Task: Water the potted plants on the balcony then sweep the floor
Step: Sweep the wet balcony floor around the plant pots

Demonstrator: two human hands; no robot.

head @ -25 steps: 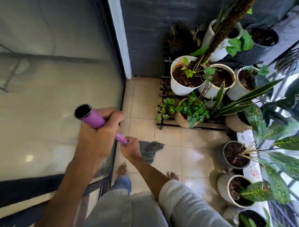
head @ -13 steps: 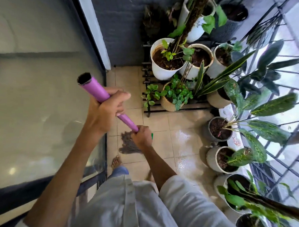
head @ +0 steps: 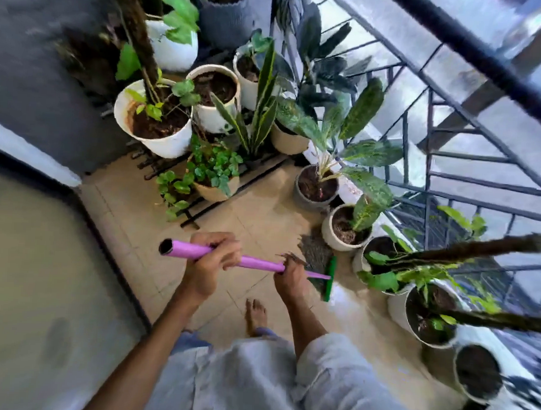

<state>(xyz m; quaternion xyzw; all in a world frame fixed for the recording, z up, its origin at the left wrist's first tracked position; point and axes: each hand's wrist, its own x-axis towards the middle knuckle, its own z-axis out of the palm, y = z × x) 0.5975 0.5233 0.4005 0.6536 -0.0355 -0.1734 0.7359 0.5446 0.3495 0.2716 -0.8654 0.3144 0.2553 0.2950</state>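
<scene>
— What have your hands got hold of?

— My left hand (head: 209, 265) is wrapped around the upper part of the purple broom handle (head: 254, 262), near its open end. My right hand (head: 290, 278) is clenched on the same handle lower down, close to the green broom head (head: 329, 278). The grey bristles (head: 315, 250) fan out on the tiled floor (head: 138, 211), just beside the beige pot (head: 344, 228) in the row along the railing (head: 450, 181).

— So which step is this?

— Sweeping, I'd say. The soil in the pots looks dark and the tiles near them shine wet, so I judge the watering done.

— And next?

— Draw the bristles away from that pot toward the open tiles, without knocking the leaves or my bare foot (head: 255, 315).

— How are your arms set?

— Both reach forward and down; the left is higher and nearer the glass door (head: 43, 272), the right lower, angling the handle toward the pots.
</scene>
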